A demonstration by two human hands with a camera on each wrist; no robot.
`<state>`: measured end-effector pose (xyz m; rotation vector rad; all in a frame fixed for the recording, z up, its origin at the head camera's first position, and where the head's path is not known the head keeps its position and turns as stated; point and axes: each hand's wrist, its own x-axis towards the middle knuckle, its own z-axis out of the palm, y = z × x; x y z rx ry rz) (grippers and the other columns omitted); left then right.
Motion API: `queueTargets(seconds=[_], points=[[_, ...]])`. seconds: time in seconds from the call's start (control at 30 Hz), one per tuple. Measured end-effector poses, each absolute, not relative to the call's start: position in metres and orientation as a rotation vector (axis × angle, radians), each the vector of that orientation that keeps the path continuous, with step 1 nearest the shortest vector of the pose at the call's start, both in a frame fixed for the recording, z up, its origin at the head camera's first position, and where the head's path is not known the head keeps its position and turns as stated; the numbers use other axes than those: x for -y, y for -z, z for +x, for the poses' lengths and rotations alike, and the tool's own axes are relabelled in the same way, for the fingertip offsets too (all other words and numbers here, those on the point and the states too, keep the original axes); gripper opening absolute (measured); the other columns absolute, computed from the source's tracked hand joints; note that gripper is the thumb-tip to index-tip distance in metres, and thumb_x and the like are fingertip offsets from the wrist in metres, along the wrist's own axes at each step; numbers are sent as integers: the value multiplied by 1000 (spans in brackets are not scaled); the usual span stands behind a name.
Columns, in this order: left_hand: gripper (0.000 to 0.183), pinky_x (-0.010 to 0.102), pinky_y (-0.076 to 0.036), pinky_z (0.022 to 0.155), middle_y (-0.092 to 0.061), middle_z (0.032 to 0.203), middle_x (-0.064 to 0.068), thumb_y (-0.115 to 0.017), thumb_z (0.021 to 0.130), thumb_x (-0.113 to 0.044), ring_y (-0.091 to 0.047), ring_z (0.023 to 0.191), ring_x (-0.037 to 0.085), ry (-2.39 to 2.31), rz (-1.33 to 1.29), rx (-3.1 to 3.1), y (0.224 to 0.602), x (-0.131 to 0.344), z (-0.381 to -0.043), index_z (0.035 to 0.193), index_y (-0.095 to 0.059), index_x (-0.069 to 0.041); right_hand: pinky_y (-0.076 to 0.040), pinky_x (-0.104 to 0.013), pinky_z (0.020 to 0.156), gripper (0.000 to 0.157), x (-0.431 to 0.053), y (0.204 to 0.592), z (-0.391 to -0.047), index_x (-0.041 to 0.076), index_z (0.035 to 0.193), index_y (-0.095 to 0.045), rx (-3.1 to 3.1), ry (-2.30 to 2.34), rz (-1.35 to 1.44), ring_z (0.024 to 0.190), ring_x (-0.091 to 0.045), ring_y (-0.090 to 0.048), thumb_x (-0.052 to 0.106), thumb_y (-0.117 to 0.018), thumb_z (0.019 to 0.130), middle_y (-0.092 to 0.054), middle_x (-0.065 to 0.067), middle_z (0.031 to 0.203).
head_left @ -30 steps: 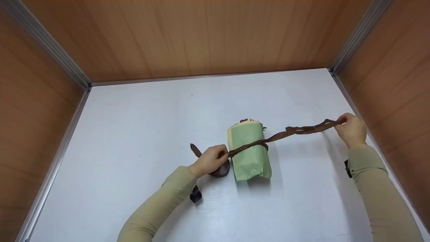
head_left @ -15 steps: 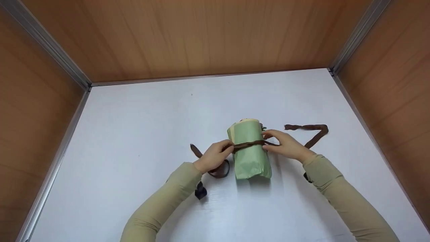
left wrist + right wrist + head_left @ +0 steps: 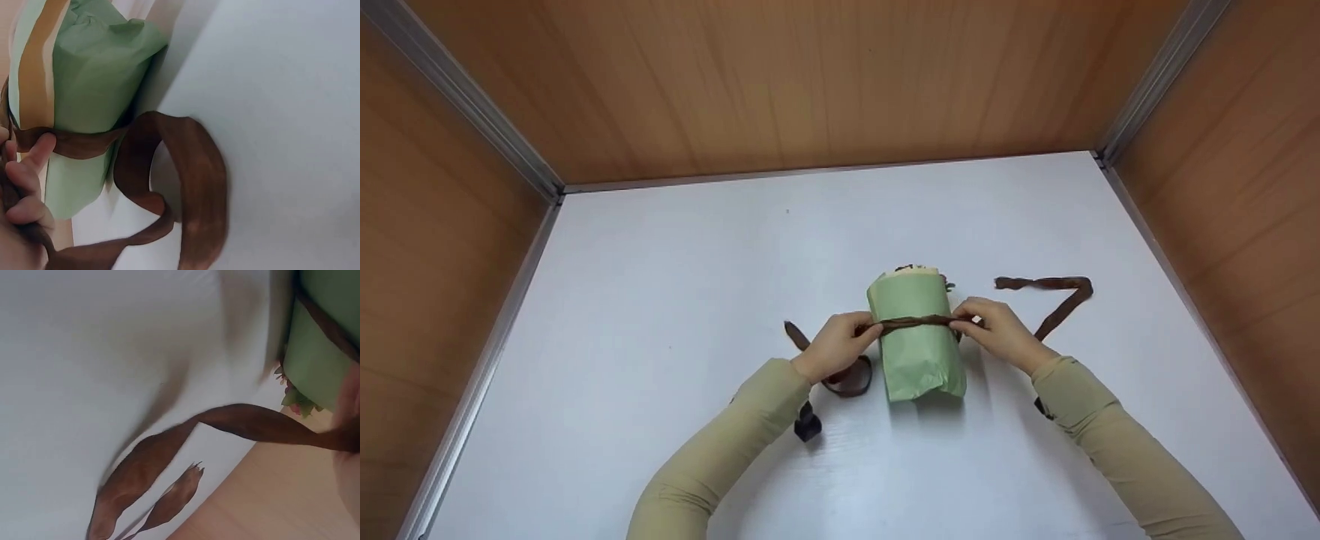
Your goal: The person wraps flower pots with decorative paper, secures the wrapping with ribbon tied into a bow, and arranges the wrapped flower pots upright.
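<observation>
A bouquet wrapped in green paper (image 3: 916, 364) lies on the white table, with a few red and green flower tips (image 3: 298, 399) showing at its far end. Around its middle runs a brown ribbon (image 3: 916, 322). At the bouquet's left side, my left hand (image 3: 836, 345) pinches the ribbon between thumb and fingers. Opposite it, my right hand (image 3: 997, 334) pinches the ribbon close against the right side. One ribbon tail loops on the table below my left hand, plain in the left wrist view. The other tail trails beyond my right hand and bends back on itself.
The white table (image 3: 675, 300) is bounded by a wooden back panel (image 3: 825, 82) and wooden side panels (image 3: 1245, 187) with metal edge strips. Some tabletop shows around the bouquet on each side.
My right hand has come in from the far right to the bouquet's right side. The ribbon end it held now lies on the table. My left hand stays at the left side.
</observation>
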<state>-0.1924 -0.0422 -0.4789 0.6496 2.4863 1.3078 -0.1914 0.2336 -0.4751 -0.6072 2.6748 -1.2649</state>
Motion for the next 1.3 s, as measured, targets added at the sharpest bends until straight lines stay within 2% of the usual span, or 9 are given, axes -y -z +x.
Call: queueTargets(seconds=[0.27,0.4,0.47,0.6,0.73,0.9,1.07,1.13,1.3], points=[[27,21,-32,55,-40,62,-5,-48,100,-18,-37,58,9,-1284,673,-2449,480,55,-194,87,-65,-1,-38,-21,51,15,-247,478,-190,4,89,-69,-2665,1245,-507,57,-7,-44,15,-59,93,-59,-13,72],[31,21,-33,54,-41,61,-4,-47,100,-19,-37,56,10,-1269,703,-2412,482,60,-193,84,-62,3,-32,-21,52,16,-255,479,-190,2,88,-69,-2697,1192,-466,56,-7,-39,15,-60,93,-52,-3,64],[30,22,-35,56,-45,63,-3,-47,100,-21,-40,57,10,-1250,716,-2412,484,61,-192,90,-62,2,-33,-21,52,17,-257,480,-190,2,88,-69,-2689,1187,-452,57,-8,-39,16,-61,92,-50,1,63],[30,27,-43,70,-61,91,3,-51,98,-29,-54,78,15,-1186,763,-2452,486,56,-190,117,-62,-8,-38,-22,57,22,-256,481,-187,5,99,-70,-2616,1169,-474,64,-10,-45,24,-64,91,-59,0,74],[45,36,-46,92,-56,117,9,-57,94,-39,-56,108,24,-1116,799,-2481,488,46,-185,129,-53,-12,-42,-22,64,38,-253,484,-184,8,114,-64,-2556,1113,-522,72,-11,-49,35,-67,88,-66,-4,91],[41,34,-47,94,-50,116,8,-60,91,-42,-56,109,21,-1030,792,-2509,493,36,-178,119,-56,-12,-39,-22,59,28,-250,488,-183,9,97,-65,-2551,1096,-501,66,-10,-45,35,-68,86,-56,1,75],[30,25,-42,71,-56,90,6,-60,93,-36,-49,77,12,-1017,813,-2542,498,34,-178,91,-63,-6,-35,-20,54,29,-250,491,-184,5,77,-62,-2511,1123,-502,59,-7,-41,31,-67,88,-47,6,64],[30,24,-38,67,-56,80,5,-57,95,-32,-45,71,12,-1051,814,-2530,500,37,-180,83,-63,-5,-34,-20,54,29,-251,492,-184,3,77,-64,-2506,1138,-503,59,-6,-41,30,-67,88,-47,5,64],[35,28,-50,75,-69,85,7,-47,100,-25,-62,81,15,-1172,753,-2454,500,48,-185,84,-69,-4,-35,-21,54,27,-258,490,-182,4,95,-67,-2487,1194,-442,57,-7,-40,30,-64,90,-50,5,63]])
